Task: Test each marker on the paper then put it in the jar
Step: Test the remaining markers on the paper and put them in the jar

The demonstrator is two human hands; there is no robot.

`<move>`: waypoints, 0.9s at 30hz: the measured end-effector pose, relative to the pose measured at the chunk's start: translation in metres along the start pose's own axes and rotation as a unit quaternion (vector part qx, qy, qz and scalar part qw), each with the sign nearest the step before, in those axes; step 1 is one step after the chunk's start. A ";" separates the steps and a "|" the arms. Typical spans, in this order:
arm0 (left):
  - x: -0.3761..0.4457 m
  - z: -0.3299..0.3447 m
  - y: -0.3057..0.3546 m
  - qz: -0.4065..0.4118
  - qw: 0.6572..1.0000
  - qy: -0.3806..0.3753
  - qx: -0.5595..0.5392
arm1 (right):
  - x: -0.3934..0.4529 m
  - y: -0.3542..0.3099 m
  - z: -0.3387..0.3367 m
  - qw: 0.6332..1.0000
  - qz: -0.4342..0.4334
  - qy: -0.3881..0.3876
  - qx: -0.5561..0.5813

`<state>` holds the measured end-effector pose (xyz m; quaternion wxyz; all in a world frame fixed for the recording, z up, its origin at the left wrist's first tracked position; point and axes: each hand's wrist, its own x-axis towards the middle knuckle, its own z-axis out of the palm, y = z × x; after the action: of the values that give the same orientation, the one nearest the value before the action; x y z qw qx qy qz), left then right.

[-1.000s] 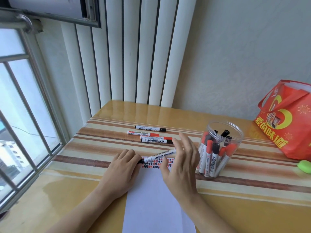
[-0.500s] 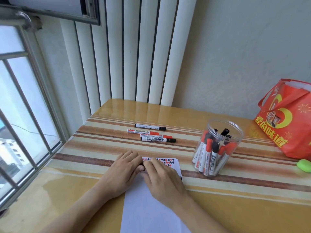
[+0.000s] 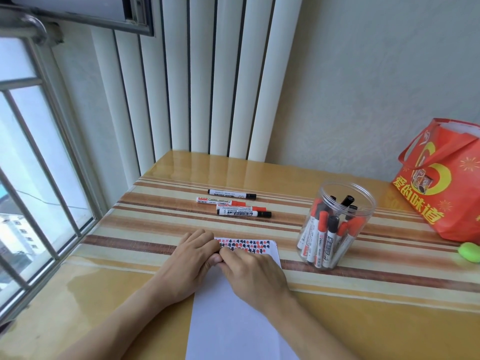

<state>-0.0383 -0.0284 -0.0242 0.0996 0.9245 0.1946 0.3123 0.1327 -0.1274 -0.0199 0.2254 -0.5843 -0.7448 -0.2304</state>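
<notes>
A white paper (image 3: 233, 320) lies at the table's front, with a row of red and black test marks (image 3: 249, 246) along its far edge. My left hand (image 3: 193, 258) and my right hand (image 3: 255, 275) meet over the left end of that row, fingers curled. Between them they hold a marker, of which only a dark tip (image 3: 217, 252) shows. Which hand has the cap is hidden. The clear plastic jar (image 3: 366, 214) stands to the right, holding several red and black markers. Behind the paper lie a black marker (image 3: 232, 194), a red marker (image 3: 220, 201) and two more.
A red gift bag (image 3: 441, 183) stands at the table's far right against the wall, with a small green object (image 3: 470, 252) in front of it. A barred window (image 3: 39, 152) runs along the left edge. White vertical blinds (image 3: 207, 74) hang behind the table.
A second ago my right hand held the marker raised above the paper, my left at its black end. Both hands have since come down together onto the paper's far edge.
</notes>
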 end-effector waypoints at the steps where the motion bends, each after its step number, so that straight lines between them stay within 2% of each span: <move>1: 0.000 0.000 -0.001 0.001 1.000 0.002 -0.004 | 0.001 0.000 -0.002 1.000 0.001 -0.007 0.004; 8: 0.001 0.003 -0.005 -0.010 1.000 0.011 -0.008 | 0.005 0.011 -0.010 0.999 0.028 -0.042 0.019; 12: 0.001 0.007 -0.008 -0.066 0.997 0.036 0.006 | 0.001 0.017 -0.022 0.983 0.122 -0.060 0.124; 15: 0.000 0.010 -0.011 -0.112 0.993 0.041 0.021 | -0.001 0.027 -0.031 0.958 0.198 -0.014 0.205; 17: -0.002 0.012 -0.013 -0.129 0.990 0.033 0.038 | -0.001 0.036 -0.033 0.919 0.254 0.020 0.302; 19: -0.002 0.012 -0.012 -0.142 0.988 0.015 0.053 | -0.002 0.043 -0.033 0.838 0.326 0.047 0.436; 20: -0.002 0.012 -0.011 -0.146 0.987 0.006 0.059 | -0.002 0.045 -0.034 0.777 0.362 0.057 0.511; 22: -0.002 0.011 -0.008 -0.150 0.986 -0.007 0.066 | 0.001 0.048 -0.037 0.631 0.421 0.054 0.650; 23: -0.002 0.010 -0.007 -0.148 0.987 -0.011 0.068 | 0.000 0.049 -0.037 0.579 0.435 0.049 0.688; 24: -0.002 0.009 -0.007 -0.146 0.987 -0.014 0.069 | 0.000 0.051 -0.037 0.566 0.439 0.041 0.697; 27: -0.003 0.009 -0.007 -0.145 0.986 -0.028 0.073 | -0.003 0.052 -0.036 0.636 0.425 0.010 0.644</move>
<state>-0.0370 -0.0241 -0.0347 0.0816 0.8999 0.3456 0.2533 0.1865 -0.1401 0.0109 0.6252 -0.5404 -0.3716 0.4231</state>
